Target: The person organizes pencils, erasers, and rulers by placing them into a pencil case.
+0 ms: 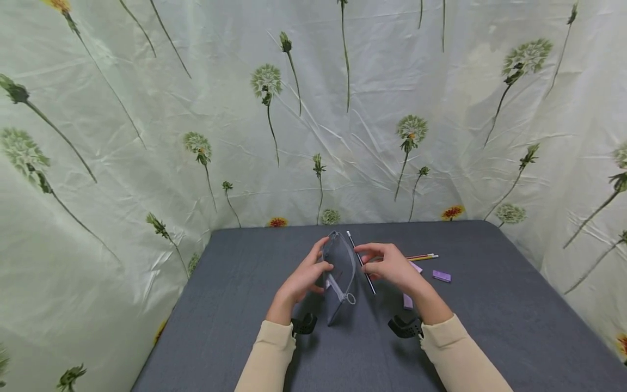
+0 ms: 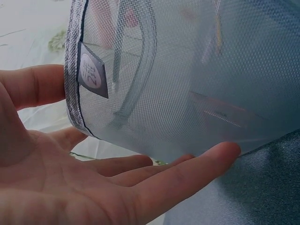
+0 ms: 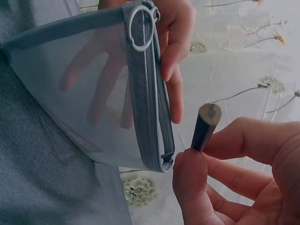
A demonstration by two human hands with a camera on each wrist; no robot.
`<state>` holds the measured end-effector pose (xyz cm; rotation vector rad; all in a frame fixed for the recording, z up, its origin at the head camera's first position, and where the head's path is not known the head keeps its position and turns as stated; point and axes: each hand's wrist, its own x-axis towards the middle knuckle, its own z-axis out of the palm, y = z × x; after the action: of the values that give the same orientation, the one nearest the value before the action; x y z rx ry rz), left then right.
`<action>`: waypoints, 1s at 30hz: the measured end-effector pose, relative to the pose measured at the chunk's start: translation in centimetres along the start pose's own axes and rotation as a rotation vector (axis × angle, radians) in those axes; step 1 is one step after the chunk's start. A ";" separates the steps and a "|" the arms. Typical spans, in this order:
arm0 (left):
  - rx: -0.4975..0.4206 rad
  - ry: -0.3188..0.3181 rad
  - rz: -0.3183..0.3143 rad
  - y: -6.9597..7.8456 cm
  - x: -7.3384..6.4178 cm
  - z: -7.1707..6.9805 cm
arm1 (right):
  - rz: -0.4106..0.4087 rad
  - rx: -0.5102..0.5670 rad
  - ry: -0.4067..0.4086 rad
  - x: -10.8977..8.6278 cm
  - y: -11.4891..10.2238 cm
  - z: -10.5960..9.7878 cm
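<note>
Left hand (image 1: 305,276) holds translucent grey mesh zip pouch (image 1: 343,267), lower centre of frame | right hand (image 1: 390,268) pinches dark, pale-ended pencil (image 1: 368,277) just beside it | purple rectangular block (image 1: 441,276) on dark-grey tabletop (image 1: 235,305), right of centre

Sewn grey tag (image 2: 94,70) on mesh pouch (image 2: 173,103), just beside left grip (image 2: 89,187): characters resembling "XZ"; full marking not legible with certainty.

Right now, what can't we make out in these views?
Left ends of the red pencil and yellow pencil: head, hidden by the right hand.
Dark pencil's other end: right wrist, hidden by that hand.
Any print on the rightmost purple block: head, too small.
Marking on the pinkish shape: left wrist, blurred through the mesh pouch.
</note>
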<state>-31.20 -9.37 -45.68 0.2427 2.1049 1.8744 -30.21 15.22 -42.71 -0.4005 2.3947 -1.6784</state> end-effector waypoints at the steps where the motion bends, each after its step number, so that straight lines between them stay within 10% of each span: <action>1: -0.001 -0.001 0.001 0.0 0.1 0.1 | -0.005 0.001 -0.003 -0.1 0.0 0.1; 30: 0.003 0.020 0.021 0.0 -0.2 0.1 | 0.038 -0.021 -0.099 1.8 -2.7 1.7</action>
<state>-30.96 -9.37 -45.62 0.2487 2.1260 1.8930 -31.12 12.20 -40.74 -0.4289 2.3358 -1.5800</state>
